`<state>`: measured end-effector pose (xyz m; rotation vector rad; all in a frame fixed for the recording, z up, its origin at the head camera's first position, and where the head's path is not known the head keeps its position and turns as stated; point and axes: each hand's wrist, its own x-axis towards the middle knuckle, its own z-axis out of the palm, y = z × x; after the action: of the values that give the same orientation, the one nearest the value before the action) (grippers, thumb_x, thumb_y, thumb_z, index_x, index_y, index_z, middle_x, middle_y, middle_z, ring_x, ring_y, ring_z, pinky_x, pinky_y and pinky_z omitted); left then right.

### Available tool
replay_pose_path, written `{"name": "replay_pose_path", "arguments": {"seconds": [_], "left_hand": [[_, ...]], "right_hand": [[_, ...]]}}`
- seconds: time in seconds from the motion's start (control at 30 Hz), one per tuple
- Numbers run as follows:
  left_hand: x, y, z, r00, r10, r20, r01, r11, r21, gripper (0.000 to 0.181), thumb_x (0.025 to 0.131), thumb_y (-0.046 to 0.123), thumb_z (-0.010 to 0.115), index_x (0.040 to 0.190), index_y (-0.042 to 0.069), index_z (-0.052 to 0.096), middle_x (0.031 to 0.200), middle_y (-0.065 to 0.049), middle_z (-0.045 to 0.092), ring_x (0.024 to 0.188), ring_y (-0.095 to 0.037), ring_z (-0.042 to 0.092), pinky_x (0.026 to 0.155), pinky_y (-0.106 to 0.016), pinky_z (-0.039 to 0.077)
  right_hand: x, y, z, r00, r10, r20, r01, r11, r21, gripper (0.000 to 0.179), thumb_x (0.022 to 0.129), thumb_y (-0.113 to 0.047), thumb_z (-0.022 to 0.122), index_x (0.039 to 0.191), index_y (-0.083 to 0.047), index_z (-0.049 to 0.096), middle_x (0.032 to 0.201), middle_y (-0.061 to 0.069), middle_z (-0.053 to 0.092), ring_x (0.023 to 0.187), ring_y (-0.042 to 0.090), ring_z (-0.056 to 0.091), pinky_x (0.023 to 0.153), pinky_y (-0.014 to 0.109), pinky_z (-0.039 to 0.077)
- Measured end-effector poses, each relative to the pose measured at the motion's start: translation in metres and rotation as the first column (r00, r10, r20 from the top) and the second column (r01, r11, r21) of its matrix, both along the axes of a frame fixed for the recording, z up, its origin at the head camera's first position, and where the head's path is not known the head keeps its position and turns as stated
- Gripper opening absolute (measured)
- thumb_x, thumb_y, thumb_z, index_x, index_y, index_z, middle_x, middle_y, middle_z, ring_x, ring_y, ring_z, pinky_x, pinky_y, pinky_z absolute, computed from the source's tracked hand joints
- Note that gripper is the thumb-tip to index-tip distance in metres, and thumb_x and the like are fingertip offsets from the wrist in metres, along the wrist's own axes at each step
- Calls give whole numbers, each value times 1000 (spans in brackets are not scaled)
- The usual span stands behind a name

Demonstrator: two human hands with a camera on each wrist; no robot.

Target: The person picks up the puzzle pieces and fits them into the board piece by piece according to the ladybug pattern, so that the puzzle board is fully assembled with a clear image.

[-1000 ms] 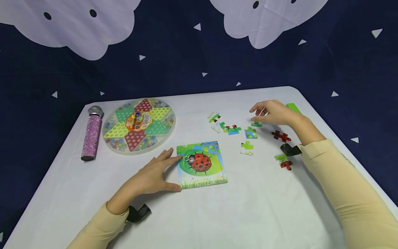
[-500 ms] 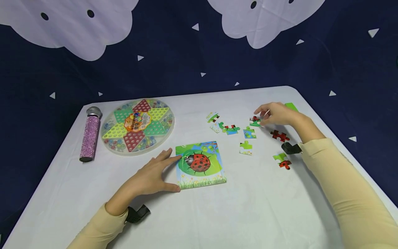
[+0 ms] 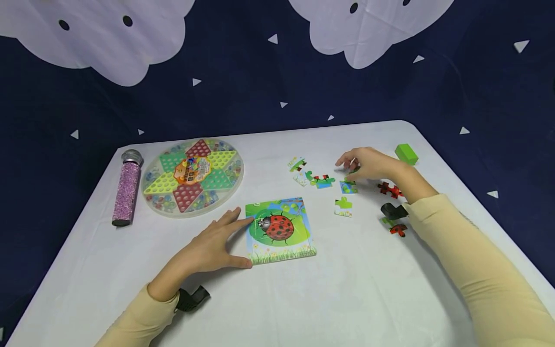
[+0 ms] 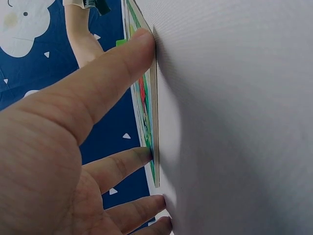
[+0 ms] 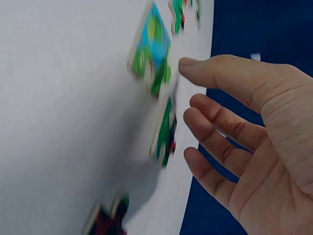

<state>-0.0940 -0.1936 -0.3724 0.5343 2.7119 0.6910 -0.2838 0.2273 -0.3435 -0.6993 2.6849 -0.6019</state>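
My left hand (image 3: 210, 246) rests with spread fingers at the left edge of a square ladybug puzzle (image 3: 279, 229). In the left wrist view, thumb and a fingertip touch the side of that flat puzzle board (image 4: 155, 127). My right hand (image 3: 368, 163) hovers over loose jigsaw pieces, its fingers relaxed and nothing between them. Close to its thumb, in the right wrist view, are a blue-and-green jigsaw piece (image 5: 152, 46) and a green-and-red jigsaw piece (image 5: 165, 134). In the head view the hand mostly hides the green-and-red one.
Other loose pieces lie left of my right hand, including a green-and-white piece (image 3: 343, 204). A red piece (image 3: 390, 189) and another red piece (image 3: 399, 230) are near the wrist. Behind stand a green block (image 3: 406, 153), a marble game board (image 3: 195, 177) and a pink glitter microphone (image 3: 127, 193).
My right hand first drew slightly right off the green-and-red piece, then moved left and nearer over the blue-and-green piece, uncovering the green block. My left hand has stayed put.
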Motion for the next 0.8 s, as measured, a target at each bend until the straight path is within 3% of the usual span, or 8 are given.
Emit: {"name": "replay_pose_path", "arguments": {"seconds": [0.3, 0.57, 0.8], "left_hand": [[1, -1, -3, 1000, -6, -1, 6, 1000, 5, 103, 79, 49, 94, 165, 17, 46, 177, -24, 24, 165, -48, 20, 130, -72, 21], [-1, 1, -4, 1000, -8, 8, 8, 1000, 1, 103, 80, 50, 94, 165, 17, 46, 178, -23, 23, 166, -47, 18, 131, -70, 20], [-1, 1, -3, 1000, -7, 3, 7, 1000, -3, 103, 79, 50, 94, 165, 17, 46, 178, -23, 23, 166, -47, 19, 131, -71, 20]], "right_hand": [[-1, -33, -8, 994, 109, 28, -109, 994, -13, 44, 91, -12, 86, 134, -13, 74, 132, 11, 69, 123, 32, 66, 102, 53, 57], [-1, -40, -11, 990, 126, 64, -126, 992, -12, 42, 92, -8, 84, 133, -12, 75, 133, 11, 70, 125, 33, 66, 106, 52, 57], [-2, -41, -11, 990, 131, 53, -131, 991, 1, 41, 92, -9, 84, 132, -13, 75, 128, 11, 71, 117, 29, 67, 102, 49, 58]]}}
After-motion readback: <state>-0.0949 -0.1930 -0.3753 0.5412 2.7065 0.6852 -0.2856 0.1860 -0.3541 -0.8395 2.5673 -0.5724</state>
